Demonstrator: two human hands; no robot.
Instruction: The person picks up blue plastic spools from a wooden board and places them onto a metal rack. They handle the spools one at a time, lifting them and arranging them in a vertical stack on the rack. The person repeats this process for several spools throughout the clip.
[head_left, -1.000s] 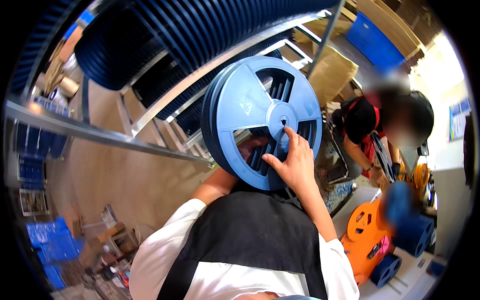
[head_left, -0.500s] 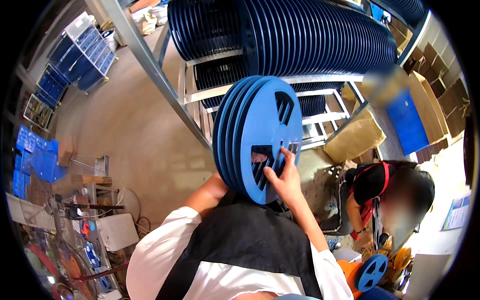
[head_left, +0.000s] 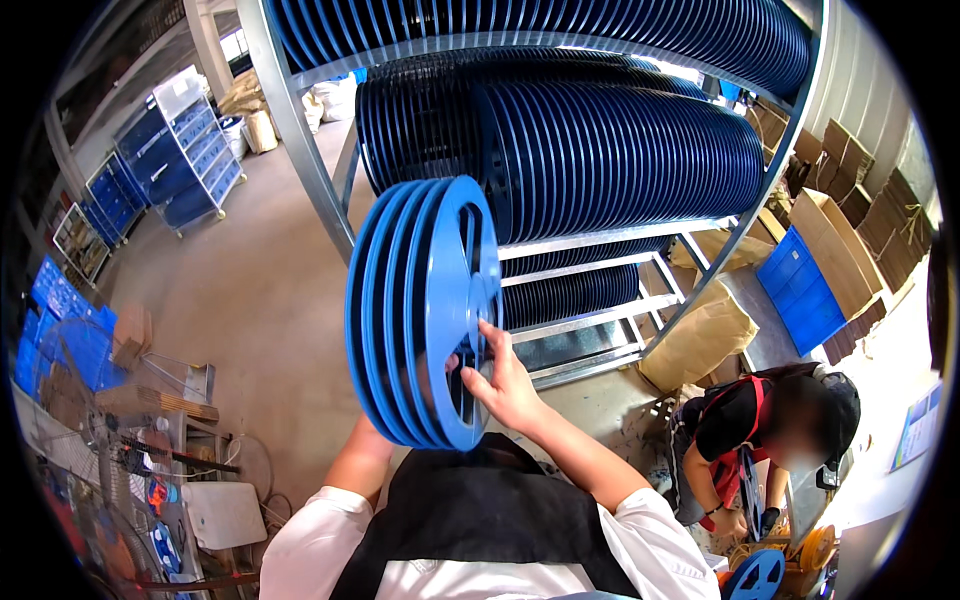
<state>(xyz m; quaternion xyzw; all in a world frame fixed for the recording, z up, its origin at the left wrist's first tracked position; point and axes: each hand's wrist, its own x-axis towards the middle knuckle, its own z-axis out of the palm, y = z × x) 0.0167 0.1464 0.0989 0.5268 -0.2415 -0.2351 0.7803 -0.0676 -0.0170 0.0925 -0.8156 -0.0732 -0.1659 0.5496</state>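
Between my hands is a short stack of blue plastic reels (head_left: pixel 398 320), held upright on edge in front of my chest, flanges pressed side by side. My right hand (head_left: pixel 508 385) grips the right-hand face near the hub, thumb and fingers at a cut-out in the flange. My left hand (head_left: pixel 452 363) is mostly hidden behind the stack; a bit of it shows through the cut-out, and its forearm comes up under the reels' left side. Just beyond stands a metal rack (head_left: pixel 570 241) carrying long rows of dark blue reels (head_left: pixel 630 155) on several levels.
To the right a co-worker (head_left: pixel 730 420) bends over beside orange reels (head_left: pixel 818 547) and a blue reel (head_left: pixel 757 577). Brown paper sacking (head_left: pixel 705 335), a blue crate (head_left: pixel 800 290) and cardboard lie behind. At left are a wheeled blue rack (head_left: pixel 190 150), blue bins (head_left: pixel 65 310) and a fan (head_left: pixel 85 400).
The reel stack and both hands have moved left in the picture, and the stack has turned to show more of its edges. The view has tilted up, showing more of the rack.
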